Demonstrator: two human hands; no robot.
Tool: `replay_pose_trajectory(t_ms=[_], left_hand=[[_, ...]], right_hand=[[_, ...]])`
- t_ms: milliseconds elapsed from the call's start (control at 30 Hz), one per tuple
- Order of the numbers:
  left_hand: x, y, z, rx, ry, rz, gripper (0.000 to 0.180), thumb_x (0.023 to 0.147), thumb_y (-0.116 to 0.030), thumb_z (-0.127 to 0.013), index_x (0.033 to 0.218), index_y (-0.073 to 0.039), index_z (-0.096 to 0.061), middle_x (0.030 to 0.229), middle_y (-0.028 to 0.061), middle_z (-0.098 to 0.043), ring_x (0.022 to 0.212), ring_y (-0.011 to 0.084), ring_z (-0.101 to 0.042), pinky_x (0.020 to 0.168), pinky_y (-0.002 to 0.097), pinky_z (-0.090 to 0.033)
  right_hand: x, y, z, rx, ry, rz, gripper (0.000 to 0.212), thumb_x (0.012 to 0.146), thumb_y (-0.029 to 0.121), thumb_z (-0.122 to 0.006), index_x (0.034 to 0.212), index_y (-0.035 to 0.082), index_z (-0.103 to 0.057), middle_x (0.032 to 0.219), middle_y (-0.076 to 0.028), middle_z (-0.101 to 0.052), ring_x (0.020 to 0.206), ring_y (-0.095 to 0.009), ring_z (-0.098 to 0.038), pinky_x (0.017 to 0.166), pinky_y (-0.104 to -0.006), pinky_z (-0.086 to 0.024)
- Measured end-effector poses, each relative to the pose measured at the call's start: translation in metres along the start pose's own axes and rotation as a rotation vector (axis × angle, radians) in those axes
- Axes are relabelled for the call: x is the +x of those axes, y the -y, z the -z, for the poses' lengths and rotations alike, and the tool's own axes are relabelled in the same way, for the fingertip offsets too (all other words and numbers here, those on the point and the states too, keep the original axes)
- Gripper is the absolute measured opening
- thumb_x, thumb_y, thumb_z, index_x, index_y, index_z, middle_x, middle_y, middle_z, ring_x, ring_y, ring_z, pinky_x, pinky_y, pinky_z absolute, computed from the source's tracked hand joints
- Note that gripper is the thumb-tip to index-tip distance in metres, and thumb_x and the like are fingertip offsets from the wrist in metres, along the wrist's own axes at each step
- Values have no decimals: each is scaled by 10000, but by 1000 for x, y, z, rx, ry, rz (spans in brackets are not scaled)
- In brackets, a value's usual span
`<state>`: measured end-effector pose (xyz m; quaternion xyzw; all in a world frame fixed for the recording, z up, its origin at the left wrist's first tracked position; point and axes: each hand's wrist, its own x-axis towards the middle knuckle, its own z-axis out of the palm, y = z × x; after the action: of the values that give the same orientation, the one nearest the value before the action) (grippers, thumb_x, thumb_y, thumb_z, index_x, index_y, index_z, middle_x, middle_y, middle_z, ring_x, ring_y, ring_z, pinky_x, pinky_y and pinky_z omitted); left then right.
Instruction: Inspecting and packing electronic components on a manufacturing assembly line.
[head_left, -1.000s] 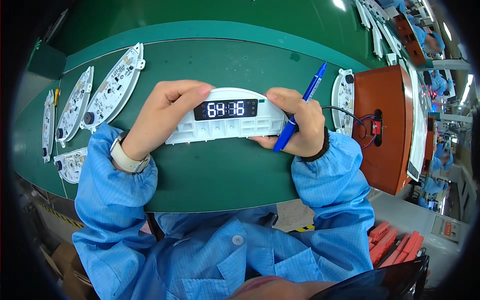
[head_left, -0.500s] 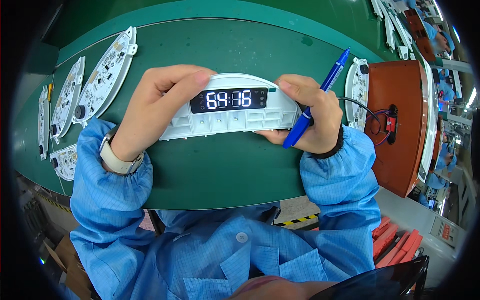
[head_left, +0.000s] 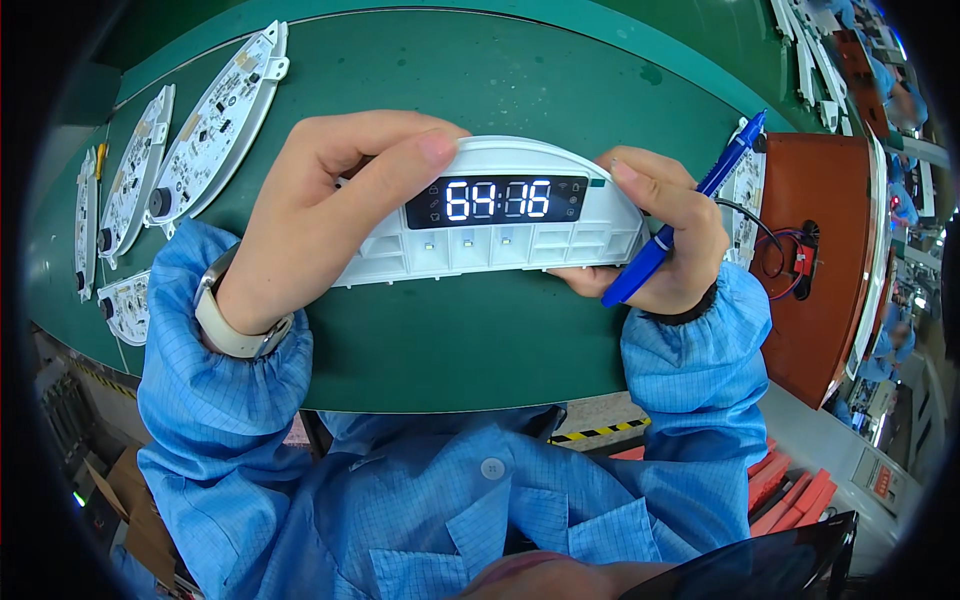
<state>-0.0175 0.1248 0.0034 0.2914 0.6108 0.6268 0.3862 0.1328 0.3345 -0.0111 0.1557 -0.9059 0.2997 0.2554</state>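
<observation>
Between both hands I hold a white, curved plastic display panel (head_left: 470,260), its dark window lit with white digits and three small lights glowing below. My left hand (head_left: 310,205) is closed on its left end, thumb along the top edge. My right hand (head_left: 680,225) grips the right end, thumb on top and fingers beneath. A blue marker pen (head_left: 690,205), capped or uncapped I cannot tell, is also tucked in the right hand, slanting up to the right. The panel is raised above the green table (head_left: 450,350) and tilted toward me.
Several white panels with circuit boards, such as a large one (head_left: 225,125), lie at the left. Another white panel (head_left: 742,190) is partly hidden behind the right hand. Beside it stands a brown box (head_left: 825,260) with a red-and-black connector (head_left: 803,262) and wires.
Both hands and the display panel have moved to the right and slightly nearer the camera. The pen has shifted along with the right hand. The grips look the same.
</observation>
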Motion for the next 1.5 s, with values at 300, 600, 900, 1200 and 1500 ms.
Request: replay_pose_trajectory(t_ms=[300, 600, 900, 1200, 1500], left_hand=[[-3, 2, 2, 6, -3, -8, 248, 906, -175, -575, 1000, 41, -653, 831, 50, -660, 757, 71, -570, 672, 205, -460], [0, -1, 0, 9, 9, -20, 250, 909, -177, -569, 999, 41, -652, 821, 50, -658, 755, 69, -567, 673, 208, -460], [0, -2, 7, 73, 72, -30, 259, 920, -185, -550, 979, 51, -637, 839, 46, -659, 772, 73, -560, 692, 226, -456], [2, 1, 10, 142, 130, -61, 275, 927, -200, -532, 956, 54, -634, 831, 35, -644, 758, 69, -547, 668, 222, -450], [5, -1, 10, 199, 108, -20, 295, 924, -230, -528, 975, 40, -635, 856, 40, -646, 775, 77, -551, 690, 221, -449]], right_hand=[[1, 4, 0, -11, 0, 2, 782, 578, 225, -887, 1178, 7, -435, 1008, -224, -595, 884, -270, -631, 728, -323, -520], [2, 3, 2, 2, -21, 9, 777, 583, 194, -883, 1193, 6, -440, 973, -223, -605, 858, -279, -633, 707, -324, -512], [8, 12, 5, -73, -58, 38, 696, 584, 188, -874, 1132, 10, -483, 912, -192, -633, 762, -291, -671, 629, -328, -532], [5, 10, 2, -70, -107, 87, 651, 569, 192, -877, 1077, 9, -515, 911, -186, -641, 747, -291, -678, 618, -326, -538], [7, 11, 3, -98, -100, 49, 596, 546, 223, -880, 969, -25, -542, 917, -188, -646, 796, -309, -675, 673, -344, -555]])
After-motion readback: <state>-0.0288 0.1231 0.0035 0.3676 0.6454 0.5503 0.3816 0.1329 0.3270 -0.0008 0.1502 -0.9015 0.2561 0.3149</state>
